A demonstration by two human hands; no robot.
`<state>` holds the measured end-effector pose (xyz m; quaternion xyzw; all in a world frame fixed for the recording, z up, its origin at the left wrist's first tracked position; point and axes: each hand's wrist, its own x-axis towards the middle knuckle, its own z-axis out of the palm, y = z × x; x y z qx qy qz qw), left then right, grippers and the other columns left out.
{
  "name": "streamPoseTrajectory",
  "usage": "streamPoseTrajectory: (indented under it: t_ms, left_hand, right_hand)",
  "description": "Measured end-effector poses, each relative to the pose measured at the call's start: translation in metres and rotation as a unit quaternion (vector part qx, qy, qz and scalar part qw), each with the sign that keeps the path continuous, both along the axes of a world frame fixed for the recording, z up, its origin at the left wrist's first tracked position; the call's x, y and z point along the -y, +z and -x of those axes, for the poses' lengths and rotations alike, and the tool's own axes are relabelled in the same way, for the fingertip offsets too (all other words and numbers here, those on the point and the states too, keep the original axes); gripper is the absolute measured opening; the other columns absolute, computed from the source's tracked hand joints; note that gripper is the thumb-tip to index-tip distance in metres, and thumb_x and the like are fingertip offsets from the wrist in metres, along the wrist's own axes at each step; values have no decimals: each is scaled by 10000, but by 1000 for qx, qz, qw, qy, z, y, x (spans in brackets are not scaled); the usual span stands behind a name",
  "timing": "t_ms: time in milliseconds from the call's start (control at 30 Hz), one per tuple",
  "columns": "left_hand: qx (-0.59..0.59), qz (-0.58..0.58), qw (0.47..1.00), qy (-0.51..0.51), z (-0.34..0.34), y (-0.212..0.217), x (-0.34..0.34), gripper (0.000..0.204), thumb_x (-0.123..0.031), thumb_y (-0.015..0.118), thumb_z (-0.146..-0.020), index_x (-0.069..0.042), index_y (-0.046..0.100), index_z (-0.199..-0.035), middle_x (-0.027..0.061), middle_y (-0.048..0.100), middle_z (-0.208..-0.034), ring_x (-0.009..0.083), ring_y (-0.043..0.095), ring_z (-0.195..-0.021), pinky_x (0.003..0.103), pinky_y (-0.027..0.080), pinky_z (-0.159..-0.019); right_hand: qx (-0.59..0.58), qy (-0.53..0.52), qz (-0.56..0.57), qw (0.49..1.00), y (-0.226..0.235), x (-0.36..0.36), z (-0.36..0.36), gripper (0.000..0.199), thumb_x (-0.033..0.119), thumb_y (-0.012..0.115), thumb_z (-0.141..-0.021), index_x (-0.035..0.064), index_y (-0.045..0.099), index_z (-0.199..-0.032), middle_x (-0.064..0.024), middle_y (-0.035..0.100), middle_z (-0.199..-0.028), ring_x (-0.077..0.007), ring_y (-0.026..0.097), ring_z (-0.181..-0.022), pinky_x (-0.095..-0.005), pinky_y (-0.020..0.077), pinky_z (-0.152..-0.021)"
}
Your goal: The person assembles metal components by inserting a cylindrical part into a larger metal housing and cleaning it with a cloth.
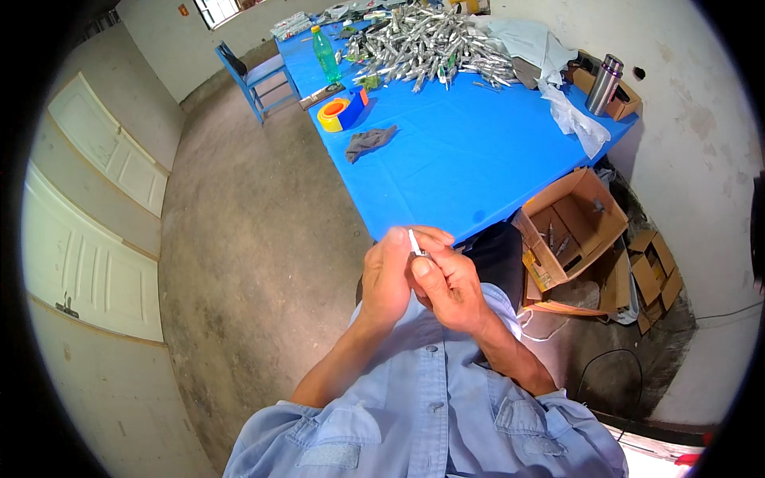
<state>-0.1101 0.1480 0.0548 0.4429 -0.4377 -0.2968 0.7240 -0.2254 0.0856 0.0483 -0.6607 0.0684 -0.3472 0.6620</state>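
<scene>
Close together in front of my shirt, at the near edge of the blue table (446, 159), my two hands meet around a small object. A thin white pointed piece (413, 242) pokes up between them, its lower end hidden by fingers. My right hand (453, 293) is closed, with the thumb pressed against the index finger at the base of that piece. My left hand (386, 277) is closed too, fingers curled against the right hand; what it grips is hidden. At the far end of the table lies a large heap of silver pen-like pieces (434, 48).
On the table are a green bottle (325, 56), a blue-and-yellow tape roll (343, 111), a grey cloth (370, 143), a plastic sheet (575, 119) and a steel flask (605, 84). An open cardboard box (582, 219) stands at right; a blue chair (259, 78) stands far left.
</scene>
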Motion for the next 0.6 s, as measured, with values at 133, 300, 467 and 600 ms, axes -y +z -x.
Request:
streamPoseTrajectory:
  t_ms: [133,300,467,600]
  left_hand:
    - [-9,1,1000,-7,1,1,1,576,-383,273,-1157,23,643,-983,213,721,-1083,244,684,-967,373,552,-910]
    - [-14,1,1000,-8,1,-2,1,572,-389,278,-1156,23,642,-997,203,718,-1094,235,685,-952,366,557,-893]
    - [-31,-8,999,-21,0,-1,-1,575,-393,286,-1156,31,647,-1013,203,714,-1094,227,685,-950,355,560,-877]
    - [-34,-7,999,-30,-1,-3,-2,575,-390,291,-1155,33,653,-1013,204,714,-1087,228,685,-945,353,561,-872]
  right_hand:
    - [3,12,-11,1000,0,1,0,406,203,512,-1089,-11,563,-1431,-12,624,-889,-71,528,-721,-263,441,-630]
    - [5,8,-2,1000,-4,2,-1,402,186,514,-1081,-14,567,-1426,-30,645,-930,-85,549,-750,-270,460,-656]
    - [0,-5,25,1000,-4,1,-1,403,170,520,-1067,-19,571,-1419,-75,674,-993,-136,604,-827,-305,501,-736]
    - [-11,-3,25,1000,-5,2,1,409,176,519,-1064,-18,571,-1419,-95,685,-1023,-157,627,-874,-317,511,-781]
